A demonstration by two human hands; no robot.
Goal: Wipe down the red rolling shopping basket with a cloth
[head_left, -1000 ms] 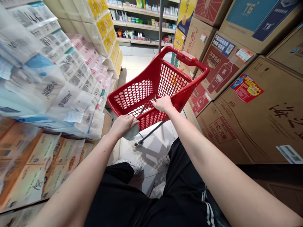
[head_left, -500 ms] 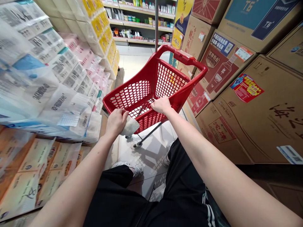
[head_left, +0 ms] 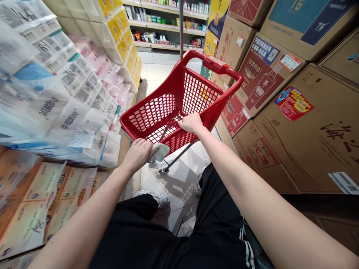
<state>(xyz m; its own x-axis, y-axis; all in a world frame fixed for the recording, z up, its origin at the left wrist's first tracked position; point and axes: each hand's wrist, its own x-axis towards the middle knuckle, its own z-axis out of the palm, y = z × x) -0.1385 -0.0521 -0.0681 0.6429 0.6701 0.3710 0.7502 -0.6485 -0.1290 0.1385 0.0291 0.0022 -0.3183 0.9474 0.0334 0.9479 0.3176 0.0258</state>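
A red mesh shopping basket [head_left: 157, 112] on wheels tilts up in the aisle in front of me, its handle [head_left: 215, 65] at the far end. My right hand [head_left: 191, 123] grips the basket's near rim, fingers curled over it. My left hand [head_left: 139, 153] is closed on a pale cloth [head_left: 160, 151] and presses it against the outside of the basket's near wall, low on the left.
Stacked tissue and paper packs [head_left: 56, 93] fill the left side. Large cardboard boxes [head_left: 303, 123] wall the right. A narrow tiled floor [head_left: 179, 179] runs ahead to stocked shelves [head_left: 168, 26]. A metal pole [head_left: 181, 22] stands behind the basket. My legs and shoes show below.
My left hand with the cloth slid up toward the basket's left rim, then back down and right along its near wall. The right hand kept its grip on the rim.
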